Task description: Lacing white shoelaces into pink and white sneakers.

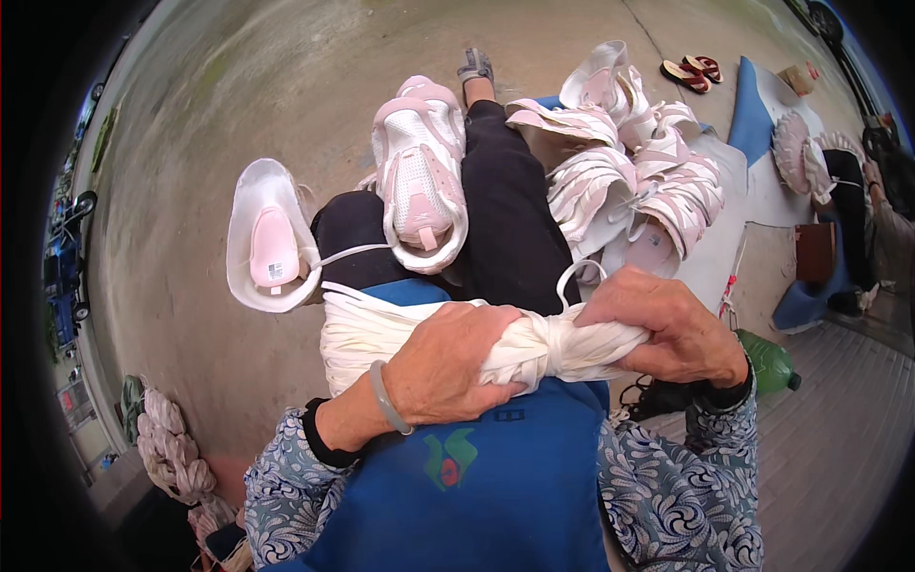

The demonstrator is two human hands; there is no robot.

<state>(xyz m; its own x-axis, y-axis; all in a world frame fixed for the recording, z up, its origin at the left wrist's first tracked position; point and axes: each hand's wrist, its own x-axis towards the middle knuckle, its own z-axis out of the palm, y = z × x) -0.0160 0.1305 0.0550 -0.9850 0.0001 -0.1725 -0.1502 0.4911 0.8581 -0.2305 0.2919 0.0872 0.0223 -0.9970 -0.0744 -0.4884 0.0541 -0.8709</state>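
Note:
Over my lap, a thick bundle of white shoelaces (367, 334) lies crosswise, tied round near its right end. My left hand (456, 360), with a bracelet on its wrist, is closed round the bundle's middle. At the tied part, my right hand (662, 324) grips the right end, and one loose lace loops up beside it. Just beyond, a pink and white shoe upper (415, 181) rests on my leg. Another upper (274, 234) sits left of my knee, its pink insole showing, with a white lace running from it toward my lap.
Right of my outstretched leg is a pile of pink and white uppers (629, 181). Dark red sandals (688, 76) lie on the far concrete. A green bottle (770, 362) is by my right elbow. Another person (891, 214) sits at far right. Bundled uppers (172, 443) stand lower left.

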